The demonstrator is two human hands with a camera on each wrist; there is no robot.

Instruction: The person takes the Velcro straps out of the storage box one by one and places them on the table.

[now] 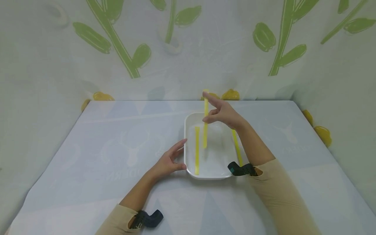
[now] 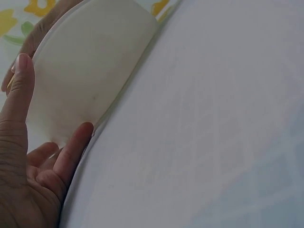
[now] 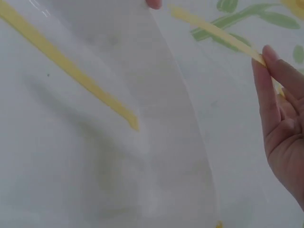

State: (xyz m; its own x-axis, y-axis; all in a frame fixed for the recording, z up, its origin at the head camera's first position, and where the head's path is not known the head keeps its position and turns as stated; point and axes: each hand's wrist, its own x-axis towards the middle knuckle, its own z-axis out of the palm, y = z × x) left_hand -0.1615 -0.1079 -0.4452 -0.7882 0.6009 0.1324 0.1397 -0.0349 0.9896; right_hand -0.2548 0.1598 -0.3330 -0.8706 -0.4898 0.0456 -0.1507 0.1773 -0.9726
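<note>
A white rectangular tray (image 1: pixel 217 160) sits on the table. My left hand (image 1: pixel 170 160) is at its left side; in the left wrist view, its thumb and extended fingers touch the outer wall (image 2: pixel 90 66). Over the tray, my right hand (image 1: pixel 224 115) pinches a thin yellow strip (image 1: pixel 205 138) between thumb and fingers. That strip hangs nearly upright in the head view, its lower end above the tray's floor. Another yellow strip (image 1: pixel 197 150) lies lengthwise along the left part of the tray. A third yellow strip (image 1: pixel 237 148) is along the right side, partly hidden by my right arm.
A pale patterned cloth (image 1: pixel 88 156) covers the table. Behind stands a whitish wall covering (image 1: pixel 211 49) with green leaves and yellow flowers. Each wrist carries a dark camera mount, the right one (image 1: pixel 242 169) overlapping the tray's near right corner in the head view.
</note>
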